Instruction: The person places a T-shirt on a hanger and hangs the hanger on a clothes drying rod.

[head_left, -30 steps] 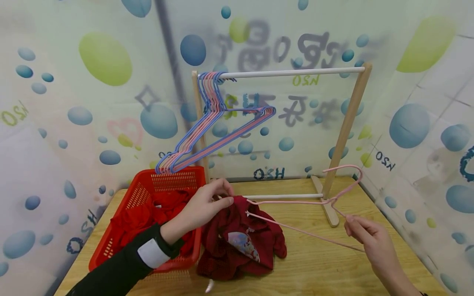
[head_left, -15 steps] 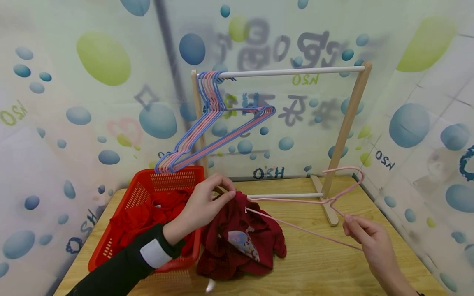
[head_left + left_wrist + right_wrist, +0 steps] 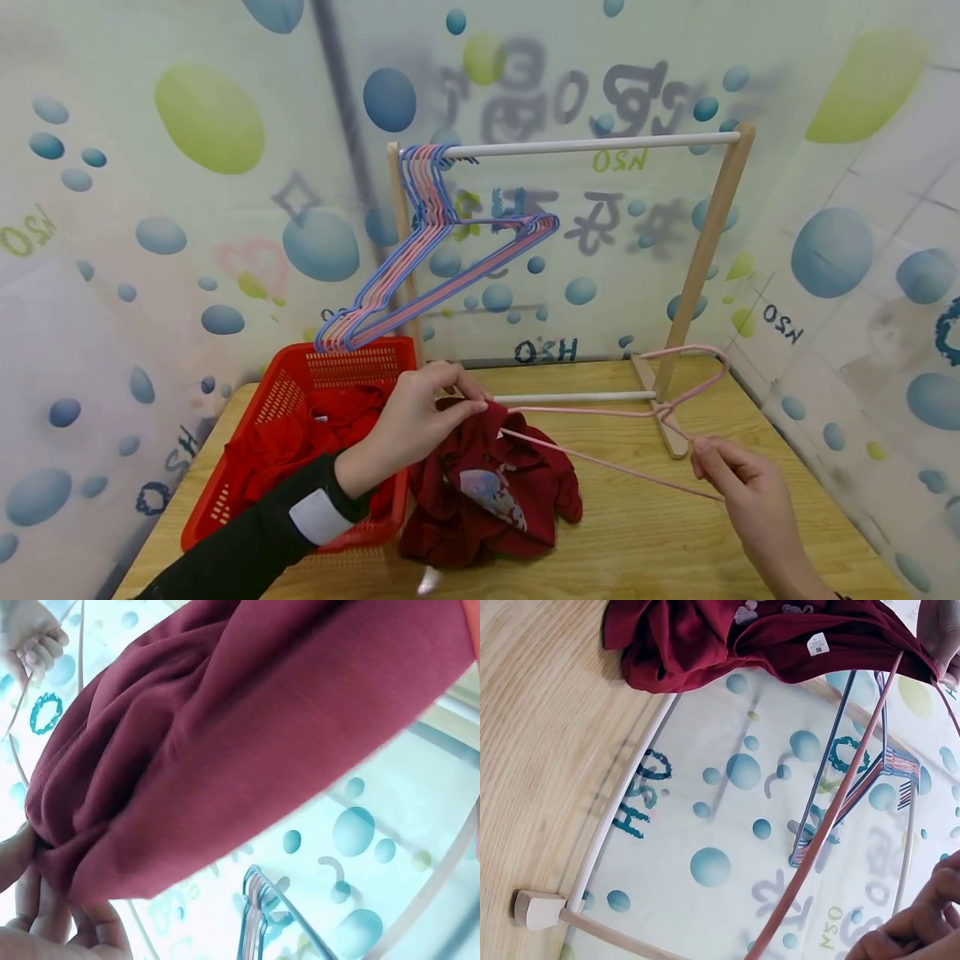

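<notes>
A dark red garment (image 3: 487,492) with a printed patch lies bunched on the table beside the basket. My left hand (image 3: 420,421) pinches its upper edge between thumb and fingers, as the left wrist view also shows, where the garment (image 3: 217,742) hangs from the fingertips. One end of a pink hanger (image 3: 585,411) is inside the garment's opening; its hook points right. The right hand (image 3: 750,492) pinches the hanger's other shoulder. In the right wrist view the hanger's lower bar (image 3: 817,840) runs into the garment near a white label (image 3: 817,644).
A red basket (image 3: 397,354) holding red clothes (image 3: 277,450) stands at the left. Behind is a rack with a white rail (image 3: 592,148) and wooden posts (image 3: 708,242). Several blue and pink hangers (image 3: 431,242) hang at the rail's left end, above the basket.
The left hand has shifted slightly right along with the garment's edge. The right hand has moved a little left with the hanger, and the hook has tipped lower.
</notes>
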`<state>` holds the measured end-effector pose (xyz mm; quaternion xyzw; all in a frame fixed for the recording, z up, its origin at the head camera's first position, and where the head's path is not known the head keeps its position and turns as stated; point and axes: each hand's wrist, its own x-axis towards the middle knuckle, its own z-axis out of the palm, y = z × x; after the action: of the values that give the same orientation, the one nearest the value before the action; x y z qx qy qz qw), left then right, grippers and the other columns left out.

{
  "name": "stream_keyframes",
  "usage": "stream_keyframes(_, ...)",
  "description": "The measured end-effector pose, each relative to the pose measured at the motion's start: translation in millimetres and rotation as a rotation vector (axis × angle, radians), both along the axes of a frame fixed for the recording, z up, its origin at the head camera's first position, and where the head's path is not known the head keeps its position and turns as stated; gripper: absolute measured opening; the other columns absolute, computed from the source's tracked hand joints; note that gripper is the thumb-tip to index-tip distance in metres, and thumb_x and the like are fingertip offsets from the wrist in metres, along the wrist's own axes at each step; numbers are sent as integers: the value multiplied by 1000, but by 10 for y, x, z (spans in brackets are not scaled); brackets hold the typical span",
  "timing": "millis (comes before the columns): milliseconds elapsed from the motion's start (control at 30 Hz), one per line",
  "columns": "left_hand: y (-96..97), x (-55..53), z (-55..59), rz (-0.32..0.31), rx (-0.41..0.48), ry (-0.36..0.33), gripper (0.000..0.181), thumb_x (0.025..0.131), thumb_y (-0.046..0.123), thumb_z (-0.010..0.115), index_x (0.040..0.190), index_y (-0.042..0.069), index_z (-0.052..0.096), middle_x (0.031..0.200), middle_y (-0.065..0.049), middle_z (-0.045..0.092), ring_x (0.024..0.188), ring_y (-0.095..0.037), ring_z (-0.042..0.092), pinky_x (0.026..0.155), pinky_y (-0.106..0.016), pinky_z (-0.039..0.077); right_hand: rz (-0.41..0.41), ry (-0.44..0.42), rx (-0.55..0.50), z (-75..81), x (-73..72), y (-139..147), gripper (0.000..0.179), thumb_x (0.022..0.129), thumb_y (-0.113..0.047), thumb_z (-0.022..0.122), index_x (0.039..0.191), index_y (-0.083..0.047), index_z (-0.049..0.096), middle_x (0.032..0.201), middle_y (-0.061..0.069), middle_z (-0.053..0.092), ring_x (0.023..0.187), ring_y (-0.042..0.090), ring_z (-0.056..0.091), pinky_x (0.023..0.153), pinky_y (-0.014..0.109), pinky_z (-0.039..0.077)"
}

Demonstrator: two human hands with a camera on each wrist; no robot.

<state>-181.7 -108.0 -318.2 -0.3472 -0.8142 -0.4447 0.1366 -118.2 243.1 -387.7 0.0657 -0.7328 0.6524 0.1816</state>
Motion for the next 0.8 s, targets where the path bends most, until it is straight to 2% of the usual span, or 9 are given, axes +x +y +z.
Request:
stream_keyframes(133, 42, 8, 7, -22, -12, 28, 5, 85, 19, 70, 85, 14, 69, 87, 5, 65, 84, -7, 59, 70, -21, 54, 11, 11, 6, 31, 5, -57, 22, 96, 1, 50, 79, -1, 65, 67, -6, 57, 66, 7, 49, 61, 17, 45)
stream_keyframes(333, 59, -21, 20, -10, -50, 90, 4, 83, 16, 73, 86, 17, 70, 82, 7, 67, 75, -2, 58, 64, -20, 50, 7, -19, -1, 71, 17, -86, 24, 97, -3, 50, 77, -2, 65, 67, -6, 56, 67, 7, 48, 61, 17, 43)
stream_keyframes(533, 35, -55, -16, -33, -22, 116, 7, 82, 14, 73, 88, 19, 73, 84, 8, 71, 79, -3, 62, 68, -21, 51, -20, -47, 34, 105, 26, -88, 23, 96, -6, 52, 78, -4, 66, 68, -6, 57, 68, 6, 49, 59, 18, 41)
stream_keyframes(733, 77, -51, -43, -3, -8, 250, 7, 80, 15, 76, 85, 19, 75, 83, 10, 71, 79, -2, 59, 73, -24, 42, -32, -22, 62, 104, 20, -120, 24, 96, -4, 52, 75, -3, 64, 67, -7, 56, 65, 7, 47, 58, 19, 41)
stream_keyframes(800, 102, -47, -40, -8, 1, 274, 6, 80, 15, 76, 84, 19, 75, 83, 10, 71, 80, -2, 60, 74, -24, 43, -19, -13, 63, 98, 14, -136, 24, 96, -3, 52, 75, -2, 63, 67, -6, 55, 65, 7, 48, 58, 18, 42)
